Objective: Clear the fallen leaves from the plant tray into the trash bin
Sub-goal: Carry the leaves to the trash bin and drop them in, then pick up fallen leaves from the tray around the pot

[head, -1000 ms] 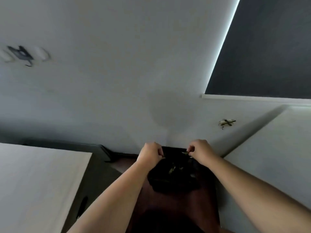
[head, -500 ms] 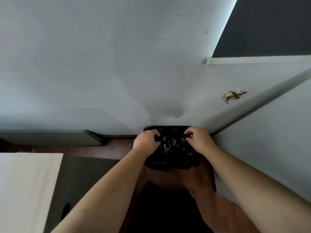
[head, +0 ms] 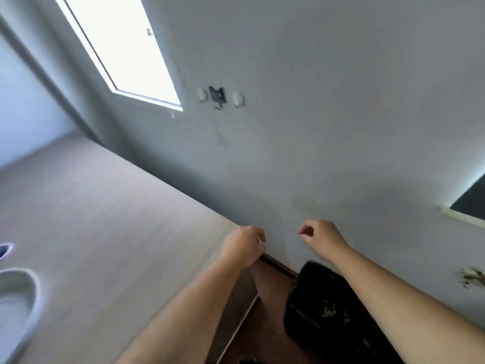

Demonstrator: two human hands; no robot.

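Note:
The trash bin [head: 315,290], lined with a black bag, stands on the floor at the lower right, against the wall. Small green leaves [head: 328,311] lie inside it. My left hand [head: 245,245] is raised above and to the left of the bin, over the table's far edge, with its fingers curled in. My right hand [head: 322,239] hovers above the bin's far rim, fingers curled, thumb near the forefinger. I see nothing held in either hand. The plant tray is out of view.
A pale wooden table [head: 105,232] fills the left side, with a white round vessel [head: 15,292] at its left edge. Brown floor [head: 267,298] shows between table and bin. The grey wall [head: 315,127] carries hooks [head: 217,97] and a bright window [head: 118,48].
Both hands have left the bin's bag rim and risen, moving apart from it. The view has swung up and to the left, bringing in the table and window.

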